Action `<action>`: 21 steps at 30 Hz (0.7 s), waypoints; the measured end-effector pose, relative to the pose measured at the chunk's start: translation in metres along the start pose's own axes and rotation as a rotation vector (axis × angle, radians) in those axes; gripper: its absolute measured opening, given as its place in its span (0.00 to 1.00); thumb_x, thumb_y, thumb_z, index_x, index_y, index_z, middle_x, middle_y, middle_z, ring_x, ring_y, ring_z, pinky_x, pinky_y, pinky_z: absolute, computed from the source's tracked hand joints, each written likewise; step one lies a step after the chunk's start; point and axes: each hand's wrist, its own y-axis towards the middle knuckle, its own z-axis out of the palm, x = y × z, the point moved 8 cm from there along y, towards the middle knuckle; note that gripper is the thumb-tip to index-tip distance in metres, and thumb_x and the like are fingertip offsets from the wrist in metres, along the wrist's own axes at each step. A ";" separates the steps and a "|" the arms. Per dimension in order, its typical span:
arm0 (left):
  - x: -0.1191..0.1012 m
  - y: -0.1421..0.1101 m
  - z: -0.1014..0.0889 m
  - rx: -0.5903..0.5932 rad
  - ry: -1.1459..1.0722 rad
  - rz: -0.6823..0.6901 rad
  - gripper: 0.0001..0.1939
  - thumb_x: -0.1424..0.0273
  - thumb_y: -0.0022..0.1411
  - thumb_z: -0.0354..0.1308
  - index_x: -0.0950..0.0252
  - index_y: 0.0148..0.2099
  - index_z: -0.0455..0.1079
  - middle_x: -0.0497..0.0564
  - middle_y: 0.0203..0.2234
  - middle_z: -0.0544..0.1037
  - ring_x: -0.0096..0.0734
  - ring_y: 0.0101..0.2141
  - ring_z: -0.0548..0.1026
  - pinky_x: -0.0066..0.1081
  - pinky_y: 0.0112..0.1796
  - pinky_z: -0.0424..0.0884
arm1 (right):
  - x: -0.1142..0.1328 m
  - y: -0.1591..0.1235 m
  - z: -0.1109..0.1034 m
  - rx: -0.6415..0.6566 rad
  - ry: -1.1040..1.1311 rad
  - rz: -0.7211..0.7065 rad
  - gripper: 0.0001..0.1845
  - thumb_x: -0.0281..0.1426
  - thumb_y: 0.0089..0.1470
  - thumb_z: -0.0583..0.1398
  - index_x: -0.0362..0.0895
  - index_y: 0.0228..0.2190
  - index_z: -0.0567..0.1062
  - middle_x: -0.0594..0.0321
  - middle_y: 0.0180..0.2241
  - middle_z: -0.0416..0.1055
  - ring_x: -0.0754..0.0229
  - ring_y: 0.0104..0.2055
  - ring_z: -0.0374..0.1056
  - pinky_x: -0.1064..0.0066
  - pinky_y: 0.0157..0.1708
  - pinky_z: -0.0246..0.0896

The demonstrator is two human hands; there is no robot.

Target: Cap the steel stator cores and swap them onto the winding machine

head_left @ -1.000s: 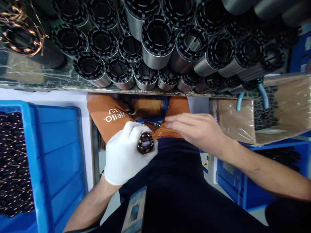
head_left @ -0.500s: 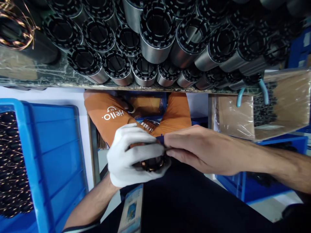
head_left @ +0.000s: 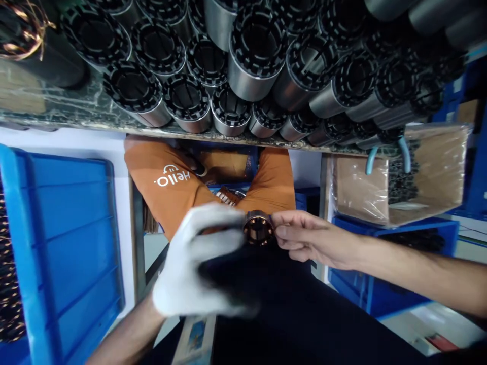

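Observation:
My bare right hand (head_left: 310, 239) pinches a small copper-wound stator (head_left: 258, 228) by its right side, holding it in front of my dark clothing. My left hand (head_left: 198, 261), in a white glove, is just left of and below the stator with its fingers curled. It is smeared by motion, and I cannot tell whether its upper finger touches the stator. Behind the stator are the orange sleeves (head_left: 167, 177) of another person facing me.
A shelf (head_left: 76, 119) above carries several black-capped metal cylinders (head_left: 251, 66). A blue crate (head_left: 68, 228) of copper-wound parts stands at left. At right are a plastic-lined cardboard box (head_left: 437, 167), blue-handled pliers (head_left: 385, 148) and another blue crate (head_left: 365, 296).
The stator was wrapped in my gloved left hand. Now my right hand's fingertips hold it, turned end-on and higher. My left hand has dropped down and left.

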 end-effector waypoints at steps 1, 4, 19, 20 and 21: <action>-0.013 0.005 -0.005 -0.004 0.070 0.056 0.24 0.40 0.61 0.75 0.56 0.42 0.87 0.56 0.36 0.88 0.50 0.43 0.88 0.46 0.46 0.88 | 0.017 0.002 0.003 0.006 -0.282 -0.144 0.21 0.39 0.87 0.50 0.48 0.37 0.66 0.77 0.27 0.53 0.68 0.22 0.47 0.79 0.19 0.53; -0.035 0.018 0.014 0.142 0.148 0.136 0.13 0.57 0.68 0.72 0.58 0.49 0.86 0.55 0.41 0.90 0.49 0.43 0.88 0.48 0.50 0.86 | 0.069 -0.008 0.023 0.044 -1.287 -0.740 0.23 0.24 0.84 0.49 0.45 0.38 0.77 0.74 0.27 0.67 0.68 0.24 0.62 0.81 0.22 0.67; -0.093 0.021 0.037 0.099 0.693 0.627 0.10 0.74 0.77 0.60 0.58 0.39 0.72 0.46 0.28 0.78 0.36 0.28 0.76 0.41 0.42 0.76 | 0.006 -0.020 -0.015 0.346 0.190 0.405 0.19 0.46 0.75 0.67 0.45 0.39 0.76 0.65 0.34 0.81 0.61 0.34 0.79 0.67 0.39 0.78; -0.092 0.023 0.037 0.093 0.690 0.605 0.08 0.72 0.75 0.63 0.58 0.39 0.73 0.46 0.28 0.79 0.36 0.28 0.76 0.41 0.40 0.75 | 0.005 -0.015 -0.015 0.310 0.128 0.330 0.19 0.46 0.76 0.66 0.45 0.38 0.74 0.68 0.32 0.78 0.63 0.31 0.75 0.69 0.36 0.75; -0.088 0.025 0.035 0.076 0.664 0.549 0.03 0.70 0.72 0.65 0.58 0.42 0.76 0.48 0.30 0.81 0.38 0.30 0.77 0.41 0.39 0.75 | 0.009 -0.010 -0.017 0.257 -0.021 0.207 0.18 0.44 0.78 0.64 0.46 0.38 0.74 0.69 0.31 0.75 0.64 0.30 0.72 0.70 0.35 0.72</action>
